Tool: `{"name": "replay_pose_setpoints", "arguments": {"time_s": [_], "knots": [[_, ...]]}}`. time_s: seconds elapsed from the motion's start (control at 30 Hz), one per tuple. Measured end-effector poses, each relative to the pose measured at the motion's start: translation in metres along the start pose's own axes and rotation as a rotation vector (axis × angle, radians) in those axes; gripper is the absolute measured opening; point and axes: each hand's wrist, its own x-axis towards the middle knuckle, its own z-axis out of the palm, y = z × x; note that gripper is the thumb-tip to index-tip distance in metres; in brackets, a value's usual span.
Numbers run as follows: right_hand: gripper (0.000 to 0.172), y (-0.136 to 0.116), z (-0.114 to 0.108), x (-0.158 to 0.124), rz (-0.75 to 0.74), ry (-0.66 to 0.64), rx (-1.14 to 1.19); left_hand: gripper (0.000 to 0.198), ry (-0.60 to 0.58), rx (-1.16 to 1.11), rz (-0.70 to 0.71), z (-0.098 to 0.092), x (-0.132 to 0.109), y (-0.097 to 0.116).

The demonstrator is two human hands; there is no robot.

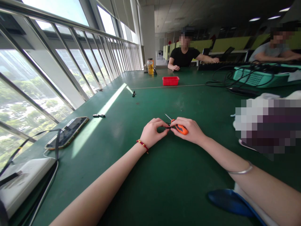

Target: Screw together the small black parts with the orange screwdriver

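Note:
Over the middle of the green table (141, 175), my two hands meet at a small thin black part (167, 127). My left hand (153, 131), with a beaded bracelet at the wrist, pinches one end of it between thumb and fingers. The fingertips of my right hand (188, 130) touch its other end. An orange-and-black screwdriver (182, 129) is also held in my right hand, its thin metal shaft pointing away to the upper left. What the black part is cannot be made out. Small black pieces lie farther off, one (99, 115) at left and another (134, 94) beyond.
A phone (68, 131) and a white power strip (25, 182) with cables lie at left beside the railing. A red basket (170, 81) and a jar (150, 66) stand farther back. At right are a teal basket (256, 78) with cables and white cloth. Two people sit beyond.

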Motion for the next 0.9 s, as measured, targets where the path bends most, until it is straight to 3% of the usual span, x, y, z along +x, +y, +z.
{"name": "replay_pose_setpoints", "arguments": {"time_s": [0.33, 0.63, 0.9], "knots": [[0.011, 0.012, 0.001, 0.003, 0.282, 0.223, 0.055, 0.010, -0.153, 0.157, 0.073, 0.001, 0.001, 0.002], [0.012, 0.015, 0.002, 0.004, 0.371, 0.223, 0.091, 0.010, -0.138, 0.168, 0.049, 0.001, 0.003, 0.002], [0.011, 0.014, 0.001, 0.005, 0.374, 0.213, 0.108, 0.009, -0.208, 0.111, 0.046, 0.009, 0.025, -0.011]]}}
